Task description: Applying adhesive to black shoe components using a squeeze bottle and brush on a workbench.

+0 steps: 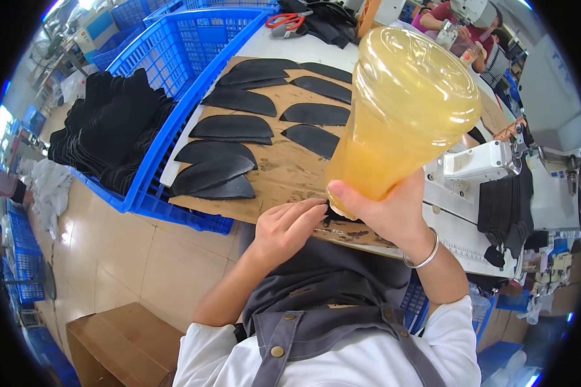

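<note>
My right hand point(394, 213) is closed round a clear plastic bottle point(413, 109) of yellowish liquid. The bottle is tipped bottom-up, its narrow end pointing down toward the near edge of the board. Beneath it lies a dark piece point(342, 217), mostly hidden by my hands. My left hand point(287, 227) is at that piece's left side, fingers together and bent, the tips closed on its edge. Farther up the brown cardboard point(290, 169), several curved black pieces point(232, 129) lie in two columns, some overlapping.
At the left, a blue crate point(132, 197) holds stacked black cut pieces point(110, 129). Red-handled pliers point(287, 22) lie at the back. A white sewing machine point(481, 161) and black pieces point(507, 200) are at the right. A cardboard box point(126, 342) sits on the floor. A person point(442, 16) works beyond.
</note>
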`<act>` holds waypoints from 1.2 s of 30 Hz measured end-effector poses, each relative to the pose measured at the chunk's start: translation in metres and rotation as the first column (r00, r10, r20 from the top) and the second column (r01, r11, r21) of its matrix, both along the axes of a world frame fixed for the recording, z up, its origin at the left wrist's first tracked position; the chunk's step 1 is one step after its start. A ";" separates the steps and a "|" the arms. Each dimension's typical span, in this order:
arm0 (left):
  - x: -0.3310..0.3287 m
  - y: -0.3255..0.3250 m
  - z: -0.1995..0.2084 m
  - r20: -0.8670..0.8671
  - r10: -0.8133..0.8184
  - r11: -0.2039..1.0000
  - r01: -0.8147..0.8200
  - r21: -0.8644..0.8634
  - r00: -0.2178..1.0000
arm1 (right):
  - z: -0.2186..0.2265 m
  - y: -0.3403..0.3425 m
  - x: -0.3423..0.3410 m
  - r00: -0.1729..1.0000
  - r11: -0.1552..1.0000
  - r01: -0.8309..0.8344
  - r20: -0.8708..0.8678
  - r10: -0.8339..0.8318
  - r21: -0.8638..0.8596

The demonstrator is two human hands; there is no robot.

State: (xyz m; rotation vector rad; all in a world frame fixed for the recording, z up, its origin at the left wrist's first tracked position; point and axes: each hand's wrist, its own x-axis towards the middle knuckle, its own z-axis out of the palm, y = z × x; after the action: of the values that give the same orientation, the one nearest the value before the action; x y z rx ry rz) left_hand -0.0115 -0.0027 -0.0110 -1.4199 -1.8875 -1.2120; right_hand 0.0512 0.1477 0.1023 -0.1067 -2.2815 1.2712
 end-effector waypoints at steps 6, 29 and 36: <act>0.001 0.003 0.002 0.008 0.008 1.000 -0.007 -0.023 1.000 | 0.003 0.014 0.009 0.996 0.996 0.086 -0.039 -0.085 0.015; 0.001 0.004 0.001 0.025 -0.002 1.000 0.002 0.015 1.000 | 0.002 0.011 0.026 0.986 0.994 -0.031 -0.161 0.048 0.106; 0.003 0.004 0.003 0.035 0.021 1.000 -0.021 0.002 0.999 | -0.003 0.045 0.069 0.969 0.967 0.239 -0.088 -0.232 0.084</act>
State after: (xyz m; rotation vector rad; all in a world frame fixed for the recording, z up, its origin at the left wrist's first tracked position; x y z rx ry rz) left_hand -0.0087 0.0017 -0.0080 -1.3832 -1.9191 -1.2356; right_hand 0.1201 0.1929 0.0992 -0.2824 -2.1833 1.0274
